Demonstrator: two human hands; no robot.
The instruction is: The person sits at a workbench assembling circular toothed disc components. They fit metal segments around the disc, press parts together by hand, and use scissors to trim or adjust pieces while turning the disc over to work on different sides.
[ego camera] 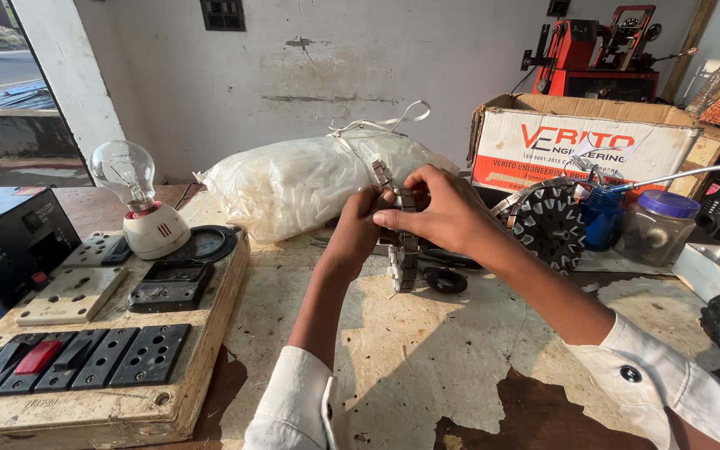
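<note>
**Metal ring held upright between two hands**

Steel-grey and toothed, a ring-shaped stator core [400, 242] stands on edge near the middle of the worn surface [427, 358], its lower part resting on the surface and its upper part gripped from both sides; the left hand [358, 237] curls closed against the near left side of the ring, fingers wrapped round it; the right hand [439, 210] comes over from the right, thumb and fingers pinched shut on the ring's upper edge; both sleeves are white, with a dark button on the right cuff.

Just behind the hands lies a clear plastic bag [302, 185] stuffed with small white pieces, tied at the top with a white strip; a small black ring [446, 280] lies on the surface just right of the held core; further right a second round toothed core [548, 223] leans upright, near a blue container [602, 218] and a clear jar with a purple lid [658, 227]; a printed cardboard box [585, 142] stands behind them, and a red machine [597, 52] sits behind that, against the wall.

On the left a wooden switchboard [102, 367] carries dark sockets and switches, with a clear light bulb [127, 173] in a white holder at its far end.
</note>
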